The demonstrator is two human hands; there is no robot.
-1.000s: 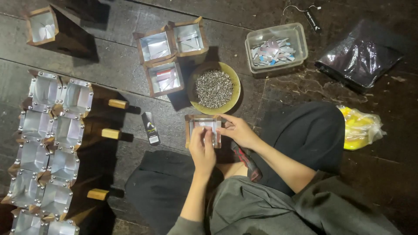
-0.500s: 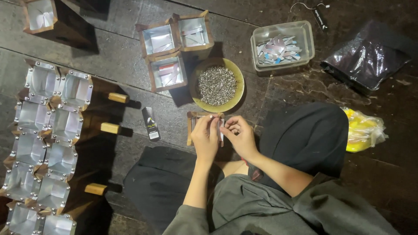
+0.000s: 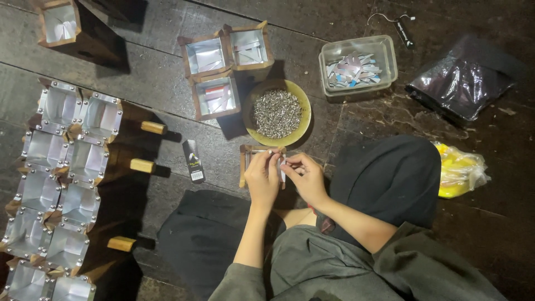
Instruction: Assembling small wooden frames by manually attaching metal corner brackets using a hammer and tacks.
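A seated person works on the dark wooden floor (image 3: 139,72); the left hand (image 3: 262,177) and right hand (image 3: 304,177) are both closed on a small wooden-framed box with a metal lining (image 3: 249,153), held just below a yellow bowl of small silver fasteners (image 3: 277,113); the step appears to be fixing the lining to the frame, and the next move likely calls for a steady pinch on a tiny fastener. Three similar open boxes (image 3: 214,95) sit beyond the bowl; a clear plastic tub of foil strips (image 3: 356,67) lies to the right; a slim black packet with a pale label (image 3: 193,160) lies left of the hands; rows of finished metal-lined boxes (image 3: 61,184) fill the left edge; a black plastic bag (image 3: 462,81) and a yellow bag (image 3: 460,173) rest at right.
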